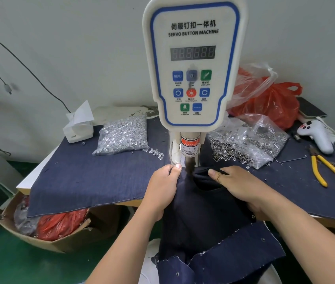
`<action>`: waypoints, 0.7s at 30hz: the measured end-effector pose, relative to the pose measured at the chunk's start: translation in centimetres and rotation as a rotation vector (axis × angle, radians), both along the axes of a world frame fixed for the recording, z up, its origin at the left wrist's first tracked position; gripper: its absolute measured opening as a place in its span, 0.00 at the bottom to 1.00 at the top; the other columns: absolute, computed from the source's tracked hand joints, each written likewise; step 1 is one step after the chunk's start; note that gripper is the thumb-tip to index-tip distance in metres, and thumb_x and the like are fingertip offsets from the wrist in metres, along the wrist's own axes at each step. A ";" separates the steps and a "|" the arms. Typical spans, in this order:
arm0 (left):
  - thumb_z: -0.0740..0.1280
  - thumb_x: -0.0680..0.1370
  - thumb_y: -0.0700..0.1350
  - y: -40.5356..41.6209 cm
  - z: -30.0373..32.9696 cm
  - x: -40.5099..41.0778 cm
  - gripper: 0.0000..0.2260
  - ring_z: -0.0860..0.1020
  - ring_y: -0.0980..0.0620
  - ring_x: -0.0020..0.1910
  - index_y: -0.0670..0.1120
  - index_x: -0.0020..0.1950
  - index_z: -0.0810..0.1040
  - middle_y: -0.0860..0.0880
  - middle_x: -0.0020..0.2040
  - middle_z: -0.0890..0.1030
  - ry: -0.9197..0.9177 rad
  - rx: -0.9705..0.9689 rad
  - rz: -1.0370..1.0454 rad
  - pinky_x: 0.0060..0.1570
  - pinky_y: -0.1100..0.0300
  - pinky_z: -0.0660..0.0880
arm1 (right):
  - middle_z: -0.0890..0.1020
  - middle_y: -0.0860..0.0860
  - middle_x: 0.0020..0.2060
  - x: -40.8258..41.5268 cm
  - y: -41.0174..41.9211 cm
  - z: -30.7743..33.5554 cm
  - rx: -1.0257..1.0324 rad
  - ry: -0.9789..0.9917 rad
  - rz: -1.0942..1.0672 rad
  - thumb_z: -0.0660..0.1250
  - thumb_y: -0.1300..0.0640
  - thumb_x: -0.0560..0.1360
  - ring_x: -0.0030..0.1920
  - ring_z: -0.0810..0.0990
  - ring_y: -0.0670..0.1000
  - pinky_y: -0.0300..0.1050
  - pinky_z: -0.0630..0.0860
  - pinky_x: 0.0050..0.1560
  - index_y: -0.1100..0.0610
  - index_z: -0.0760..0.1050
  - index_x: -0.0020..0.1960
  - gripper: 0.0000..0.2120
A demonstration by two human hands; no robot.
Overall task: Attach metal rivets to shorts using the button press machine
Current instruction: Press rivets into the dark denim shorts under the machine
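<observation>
Dark shorts (207, 212) lie at the table's (22, 186) near edge, under the press machine (193, 64). The left hand (165, 186) and right hand (242, 186) each clench the fabric in their grip beside the punch.

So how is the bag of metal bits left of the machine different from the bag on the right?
The left bag holds flat, bright silver discs; the right bag holds darker ring-shaped pieces. The left bag sits plump and mostly closed, with few pieces loose beside it; the right bag lies open and crumpled, with many spilled out. Both are clear plastic, resting on the denim cloth.
</observation>
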State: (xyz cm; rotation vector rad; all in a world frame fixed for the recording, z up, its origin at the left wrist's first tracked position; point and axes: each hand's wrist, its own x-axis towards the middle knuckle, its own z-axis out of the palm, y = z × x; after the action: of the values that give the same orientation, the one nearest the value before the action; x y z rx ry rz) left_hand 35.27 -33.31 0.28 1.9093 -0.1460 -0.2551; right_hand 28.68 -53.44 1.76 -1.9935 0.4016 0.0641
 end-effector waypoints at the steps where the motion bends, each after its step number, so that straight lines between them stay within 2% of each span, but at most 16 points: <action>1: 0.61 0.86 0.55 0.0 0.0 0.0 0.20 0.73 0.54 0.40 0.47 0.37 0.74 0.53 0.37 0.79 0.002 0.002 0.000 0.43 0.53 0.70 | 0.78 0.40 0.25 0.0 0.0 0.0 -0.007 0.008 0.003 0.66 0.40 0.81 0.26 0.75 0.36 0.43 0.68 0.37 0.41 0.79 0.29 0.21; 6: 0.61 0.86 0.55 -0.1 0.2 0.1 0.20 0.76 0.53 0.43 0.43 0.44 0.79 0.44 0.45 0.82 0.023 -0.012 -0.013 0.45 0.53 0.72 | 0.84 0.48 0.33 0.0 0.1 0.0 -0.013 0.007 0.004 0.67 0.39 0.80 0.37 0.81 0.47 0.47 0.72 0.42 0.57 0.80 0.39 0.22; 10: 0.61 0.86 0.56 0.1 0.2 0.0 0.19 0.76 0.52 0.43 0.46 0.42 0.78 0.46 0.44 0.82 0.030 -0.031 -0.031 0.46 0.52 0.73 | 0.83 0.49 0.31 -0.4 0.4 0.6 0.000 -0.007 0.019 0.67 0.40 0.80 0.34 0.80 0.45 0.46 0.71 0.41 0.54 0.79 0.35 0.22; 11: 0.61 0.86 0.56 0.2 0.2 0.0 0.19 0.76 0.53 0.43 0.47 0.41 0.77 0.48 0.42 0.81 0.033 -0.039 -0.036 0.46 0.52 0.72 | 0.84 0.52 0.33 -0.6 0.4 0.7 0.008 -0.009 0.033 0.67 0.39 0.79 0.36 0.82 0.47 0.46 0.72 0.42 0.55 0.80 0.36 0.22; 13: 0.61 0.85 0.57 0.5 0.3 0.0 0.20 0.75 0.55 0.40 0.51 0.37 0.75 0.52 0.38 0.79 0.055 -0.082 -0.055 0.44 0.55 0.71 | 0.87 0.60 0.43 -0.9 0.2 0.7 0.102 -0.022 0.051 0.69 0.39 0.78 0.47 0.87 0.57 0.50 0.75 0.48 0.61 0.83 0.46 0.24; 15: 0.63 0.85 0.58 1.0 0.5 -0.3 0.20 0.76 0.59 0.38 0.53 0.35 0.76 0.54 0.36 0.80 0.087 -0.134 -0.122 0.43 0.58 0.72 | 0.87 0.63 0.49 -1.6 -0.1 1.0 0.272 -0.004 0.080 0.72 0.40 0.76 0.53 0.86 0.62 0.54 0.79 0.53 0.61 0.84 0.51 0.23; 17: 0.65 0.82 0.61 1.5 0.5 -0.9 0.18 0.80 0.56 0.44 0.51 0.39 0.80 0.50 0.42 0.84 0.126 -0.194 -0.203 0.48 0.55 0.75 | 0.86 0.63 0.53 -2.3 -0.4 1.4 0.439 0.024 0.142 0.73 0.43 0.76 0.53 0.86 0.62 0.54 0.82 0.53 0.59 0.85 0.54 0.19; 18: 0.67 0.80 0.62 1.8 0.5 -1.1 0.20 0.82 0.51 0.48 0.47 0.43 0.81 0.46 0.46 0.85 0.161 -0.228 -0.237 0.52 0.51 0.76 | 0.86 0.64 0.54 -2.5 -0.5 1.5 0.499 0.041 0.178 0.73 0.45 0.77 0.54 0.86 0.63 0.53 0.82 0.53 0.60 0.85 0.55 0.18; 20: 0.69 0.78 0.65 2.8 0.8 -1.6 0.25 0.84 0.41 0.58 0.42 0.55 0.83 0.41 0.55 0.86 0.241 -0.228 -0.344 0.63 0.45 0.77 | 0.85 0.64 0.54 -2.9 -0.4 1.4 0.537 0.064 0.255 0.72 0.46 0.78 0.55 0.85 0.63 0.53 0.82 0.53 0.61 0.84 0.56 0.18; 21: 0.71 0.78 0.64 3.4 1.0 -1.8 0.24 0.84 0.41 0.61 0.44 0.59 0.84 0.41 0.57 0.87 0.258 -0.179 -0.424 0.67 0.44 0.78 | 0.85 0.64 0.54 -3.0 -0.2 1.3 0.514 0.069 0.289 0.72 0.46 0.78 0.54 0.86 0.62 0.53 0.83 0.53 0.61 0.84 0.56 0.18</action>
State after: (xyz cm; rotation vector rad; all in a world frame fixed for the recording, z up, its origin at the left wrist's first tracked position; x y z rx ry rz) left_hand 33.46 -29.93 1.24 1.6360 -0.3872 -0.7450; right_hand 25.64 -53.69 3.10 -1.5271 0.1180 0.3812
